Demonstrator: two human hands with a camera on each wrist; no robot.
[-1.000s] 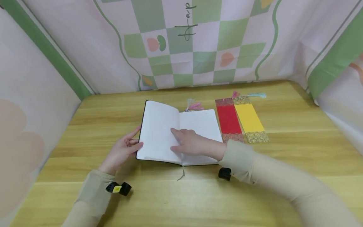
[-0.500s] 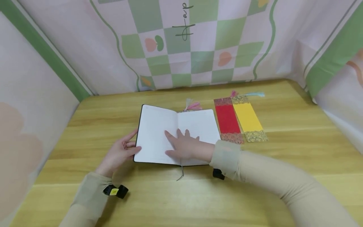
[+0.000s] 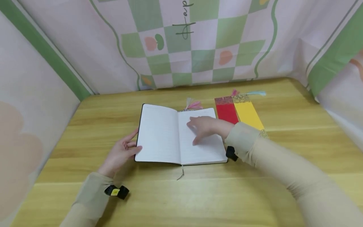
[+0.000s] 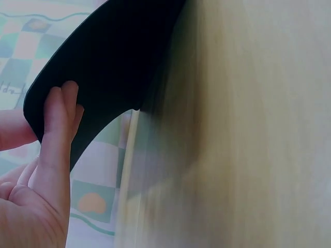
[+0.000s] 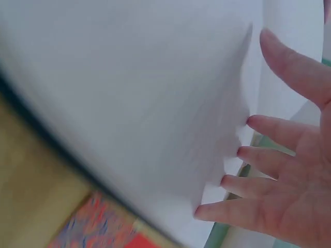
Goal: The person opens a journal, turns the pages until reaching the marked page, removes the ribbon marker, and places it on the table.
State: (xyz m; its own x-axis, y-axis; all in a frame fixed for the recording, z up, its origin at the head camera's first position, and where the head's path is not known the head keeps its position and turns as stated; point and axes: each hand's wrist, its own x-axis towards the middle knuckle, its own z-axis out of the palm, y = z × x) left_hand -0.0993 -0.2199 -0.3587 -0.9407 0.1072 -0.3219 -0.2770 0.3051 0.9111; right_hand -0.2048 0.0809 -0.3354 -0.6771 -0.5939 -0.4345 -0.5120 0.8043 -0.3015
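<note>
from the head view, the notebook (image 3: 160,135) is open on the table (image 3: 181,201), right half lying down, left half held up, not yet flat. the red strip (image 3: 227,113) and yellow strip (image 3: 249,115) lie outside it, to its right. in the left wrist view, the left hand (image 4: 49,160) pinches the black cover (image 4: 119,57). right wrist: the right hand (image 5: 289,170) grasps nothing, fingers extended, tips apparently touching the page.
</note>
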